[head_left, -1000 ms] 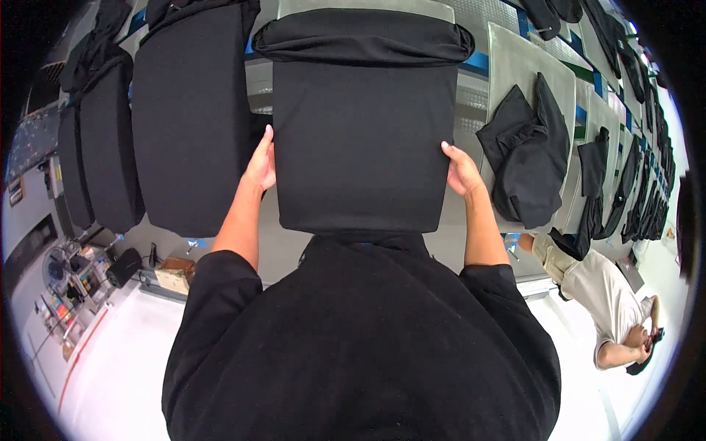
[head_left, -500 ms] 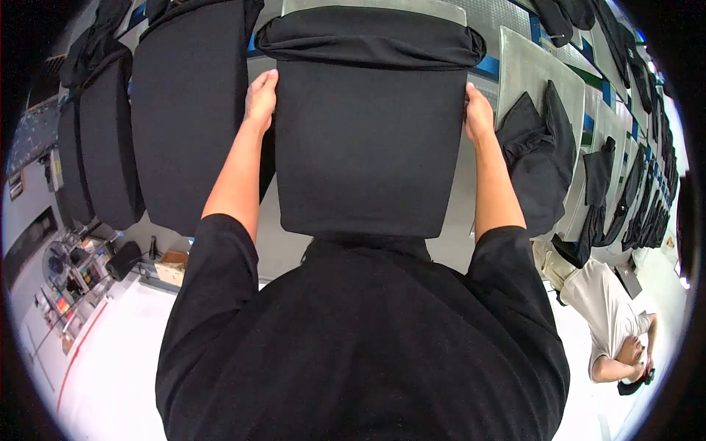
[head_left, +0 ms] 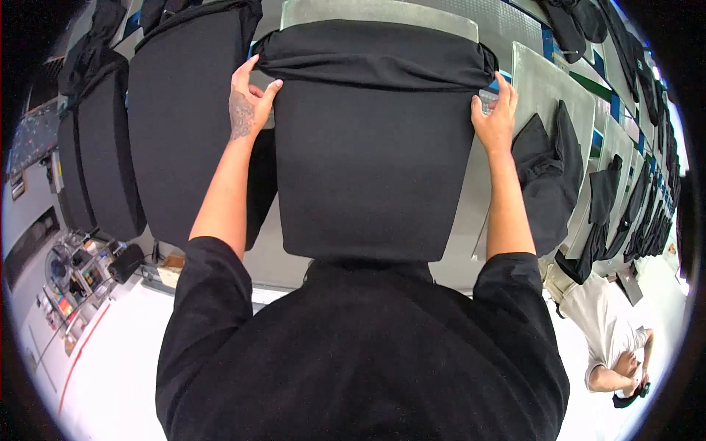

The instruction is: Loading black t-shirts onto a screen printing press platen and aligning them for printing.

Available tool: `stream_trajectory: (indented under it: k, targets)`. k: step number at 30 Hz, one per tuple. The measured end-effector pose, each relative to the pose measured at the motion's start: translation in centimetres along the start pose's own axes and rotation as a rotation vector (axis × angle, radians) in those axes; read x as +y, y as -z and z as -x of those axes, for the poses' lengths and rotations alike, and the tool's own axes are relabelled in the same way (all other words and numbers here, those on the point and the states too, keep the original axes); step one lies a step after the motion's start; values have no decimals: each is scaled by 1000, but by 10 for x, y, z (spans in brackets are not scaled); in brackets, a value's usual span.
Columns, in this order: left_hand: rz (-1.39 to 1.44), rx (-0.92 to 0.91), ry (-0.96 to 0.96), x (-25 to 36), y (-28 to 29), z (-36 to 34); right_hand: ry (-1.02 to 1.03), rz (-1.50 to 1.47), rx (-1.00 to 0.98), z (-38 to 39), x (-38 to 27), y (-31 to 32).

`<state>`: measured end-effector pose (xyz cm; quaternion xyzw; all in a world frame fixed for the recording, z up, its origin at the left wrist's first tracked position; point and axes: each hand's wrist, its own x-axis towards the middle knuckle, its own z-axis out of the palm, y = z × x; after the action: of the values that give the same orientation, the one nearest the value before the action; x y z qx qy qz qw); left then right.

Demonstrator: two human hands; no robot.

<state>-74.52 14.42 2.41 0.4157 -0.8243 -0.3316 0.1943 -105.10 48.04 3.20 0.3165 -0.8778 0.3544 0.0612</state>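
A black garment [head_left: 371, 169] is stretched smooth over a flat board in front of me. Its far end is bunched into a thick roll of folds [head_left: 382, 53], and the bare end of the metal board [head_left: 382, 12] shows beyond it. My left hand [head_left: 251, 103] is at the roll's left end, thumb and fingers apart, fingertips against or very close to the cloth. At the right end, my right hand [head_left: 498, 121] has its thumb and fingers spread in the same way, near the folds. Whether either hand presses the fabric I cannot tell.
To the left stand more boards covered in black cloth [head_left: 195, 125]. On the right, a metal board [head_left: 548, 81] carries a crumpled black garment [head_left: 548, 184], with several similar boards behind. A person in a light shirt [head_left: 599, 316] stands at lower right. A cardboard box [head_left: 170, 272] sits at lower left.
Both hands have slid away from me along the board's sides to the ends of the roll, and their fingers have spread. The view has shifted slightly, so the board sits lower.
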Motion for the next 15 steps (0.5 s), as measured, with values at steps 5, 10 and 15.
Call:
stream_trajectory:
  k: [5, 10, 15]
  targets:
    - [-28, -69, -400, -11, -14, -74, 198, -1, -342, -66, 55, -5]
    - [-211, -22, -374, 22, -18, -148, 21, -37, -344, -150, 49, -19]
    - [-425, -94, -391, -5, -37, -203, 117, 206, -392, -198, 66, -47]
